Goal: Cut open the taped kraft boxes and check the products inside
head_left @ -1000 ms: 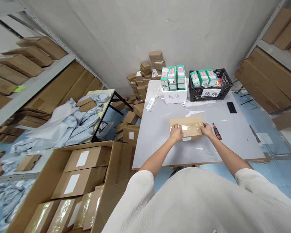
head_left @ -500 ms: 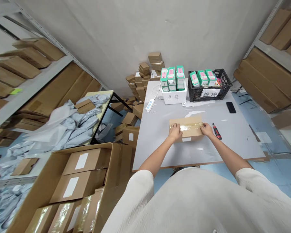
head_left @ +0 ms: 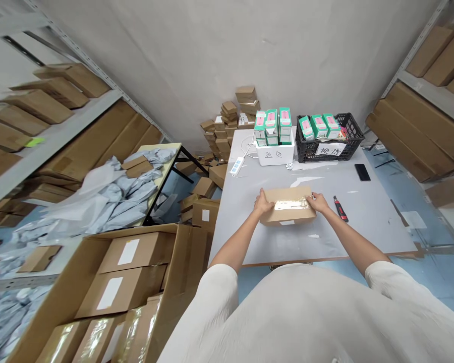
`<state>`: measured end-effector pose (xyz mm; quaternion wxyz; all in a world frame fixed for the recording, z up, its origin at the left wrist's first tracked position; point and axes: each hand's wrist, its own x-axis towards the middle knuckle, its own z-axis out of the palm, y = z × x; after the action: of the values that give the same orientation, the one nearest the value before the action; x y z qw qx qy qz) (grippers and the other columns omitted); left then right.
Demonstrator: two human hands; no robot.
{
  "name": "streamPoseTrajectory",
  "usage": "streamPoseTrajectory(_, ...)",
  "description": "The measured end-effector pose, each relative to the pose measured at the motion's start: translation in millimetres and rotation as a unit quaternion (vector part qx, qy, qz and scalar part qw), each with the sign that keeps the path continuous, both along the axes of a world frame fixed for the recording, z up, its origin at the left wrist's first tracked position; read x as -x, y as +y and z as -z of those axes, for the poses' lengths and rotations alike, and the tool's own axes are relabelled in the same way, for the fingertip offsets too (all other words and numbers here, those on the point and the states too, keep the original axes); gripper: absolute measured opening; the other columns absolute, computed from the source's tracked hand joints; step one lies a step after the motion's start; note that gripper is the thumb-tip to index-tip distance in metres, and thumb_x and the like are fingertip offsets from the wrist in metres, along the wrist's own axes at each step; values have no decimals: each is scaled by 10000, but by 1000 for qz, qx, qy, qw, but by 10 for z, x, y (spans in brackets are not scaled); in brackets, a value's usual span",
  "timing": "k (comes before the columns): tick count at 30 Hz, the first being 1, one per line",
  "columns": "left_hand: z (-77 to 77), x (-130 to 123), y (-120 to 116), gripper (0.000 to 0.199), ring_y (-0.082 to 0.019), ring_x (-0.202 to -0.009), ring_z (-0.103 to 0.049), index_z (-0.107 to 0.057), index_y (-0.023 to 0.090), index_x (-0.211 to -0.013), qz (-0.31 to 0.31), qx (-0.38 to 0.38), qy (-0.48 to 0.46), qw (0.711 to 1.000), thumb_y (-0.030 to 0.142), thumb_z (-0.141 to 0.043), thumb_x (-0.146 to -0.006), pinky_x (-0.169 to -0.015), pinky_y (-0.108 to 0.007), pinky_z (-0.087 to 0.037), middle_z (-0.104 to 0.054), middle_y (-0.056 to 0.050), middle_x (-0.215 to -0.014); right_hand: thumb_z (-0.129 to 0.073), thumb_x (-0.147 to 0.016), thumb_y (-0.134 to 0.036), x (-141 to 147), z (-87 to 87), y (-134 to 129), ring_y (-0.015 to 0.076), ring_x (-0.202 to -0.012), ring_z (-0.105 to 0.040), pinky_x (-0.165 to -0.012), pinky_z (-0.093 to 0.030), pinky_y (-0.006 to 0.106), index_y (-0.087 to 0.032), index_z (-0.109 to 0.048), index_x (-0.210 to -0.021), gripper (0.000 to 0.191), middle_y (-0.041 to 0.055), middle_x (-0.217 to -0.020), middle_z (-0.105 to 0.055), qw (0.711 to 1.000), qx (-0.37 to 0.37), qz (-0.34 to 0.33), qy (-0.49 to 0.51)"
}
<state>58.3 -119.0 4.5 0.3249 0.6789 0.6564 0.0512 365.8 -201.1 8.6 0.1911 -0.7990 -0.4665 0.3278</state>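
A closed cardboard box (head_left: 287,214) with shiny clear tape along its top is on the grey-topped table (head_left: 245,242), in front of me. My left hand (head_left: 264,202) grips the box's left end, thumb on top. At the opposite end, my right hand (head_left: 318,202) has its fingers curled on the right top edge, by the end of the tape. A white label shows on the side facing me. To the right of my right hand lies a red and black utility knife (head_left: 340,209).
Behind the box stand a white bin (head_left: 275,155) and a black crate (head_left: 329,149), both holding green-and-pink boxes. A phone (head_left: 362,172) lies at the right, a power strip (head_left: 237,166) at the left. A large open carton (head_left: 191,257) of taped boxes stands left of the table.
My left hand has moved from the top of the box to its left end. My right hand stays at the right end, and the box has shifted slightly left.
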Motion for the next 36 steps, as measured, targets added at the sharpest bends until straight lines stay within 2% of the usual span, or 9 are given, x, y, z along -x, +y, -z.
streamPoseTrajectory(5, -113, 19, 5, 1215, -361, -1449, -596, -37, 338, -1782, -52, -11, -60, 997, 458, -821, -861, -1170, -445, -507, -477, -165, -1630, -544, -1028, -593, 9, -102, 37, 301, -1196, -721, -1004, -535, 343, -187, -733, -1306, 527, 141, -1343, -776, 995, -45, 36, 80)
streamPoseTrajectory(8, -166, -12, -31, 1010, -338, -1449, -603, -115, 308, -1772, -85, -24, -101, 991, 566, -684, -978, -1181, -424, -504, -466, -169, -1647, -490, -1058, -649, -29, -130, 22, 309, -1266, -699, -1032, -529, 343, -169, -679, -1410, 624, 172, -1420, -744, 990, -66, 83, 88)
streamPoseTrajectory(11, -144, -44, -84, 798, -326, -1453, -606, -213, 220, -1747, -104, -6, -100, 989, 593, -461, -1087, -1203, -413, -487, -476, -200, -1658, -372, -1095, -688, -81, -92, -24, 320, -1322, -682, -1070, -512, 337, -137, -670, -1444, 717, 205, -1442, -730, 992, -43, 97, 71)
streamPoseTrajectory(17, 11, -47, -198, 737, -342, -1468, -606, -313, 168, -1710, -76, 21, -42, 996, 481, -487, -1066, -1207, -419, -485, -529, -221, -1639, -225, -1121, -684, -158, 97, -149, 360, -1433, -623, -1167, -466, 394, -67, -666, -1481, 840, 258, -1495, -689, 998, 35, 58, 19)
streamPoseTrajectory(23, 138, 15, -224, 733, -359, -1462, -621, -329, 171, -1705, -12, 55, -8, 998, 502, -474, -1067, -1184, -453, -487, -636, -217, -1571, -283, -1109, -651, -250, 294, -224, 403, -1344, -680, -1124, -512, 465, -93, -712, -1408, 765, 271, -1425, -725, 996, 87, 33, -2)
streamPoseTrajectory(26, 175, 5, -189, 724, -380, -1433, -639, -357, 168, -1685, -6, 77, 0, 997, 499, -500, -1056, -1147, -472, -511, -666, -220, -1533, -326, -1098, -613, -293, 362, -198, 410, -1328, -690, -1135, -511, 485, -94, -734, -1366, 712, 269, -1397, -738, 994, 102, 31, 1)
streamPoseTrajectory(29, 191, -57, -95, 706, -388, -1470, -601, -404, 172, -1654, -27, 56, -11, 998, 469, -559, -1032, -1179, -478, -492, -611, -226, -1587, -475, -1044, -570, -313, 390, -111, 383, -1373, -668, -1176, -495, 468, -121, -677, -1466, 649, 238, -1472, -708, 998, 36, 41, 26)
streamPoseTrajectory(32, 207, -151, 51, 728, -345, -1523, -554, -395, 192, -1657, -47, 20, -72, 996, 415, -621, -1003, -1240, -440, -447, -572, -202, -1630, -588, -973, -542, -309, 389, 27, 343, -1395, -654, -1199, -492, 457, -186, -582, -1581, 705, 182, -1564, -657, 994, -49, 49, 84)
streamPoseTrajectory(36, 259, -240, 227, 857, -292, -1460, -618, -293, 219, -1710, -78, 21, -145, 986, 399, -680, -966, -1218, -411, -471, -607, -177, -1603, -600, -951, -538, -312, 395, 190, 306, -1369, -669, -1187, -515, 456, -240, -573, -1587, 703, 136, -1568, -661, 985, -69, 47, 150)
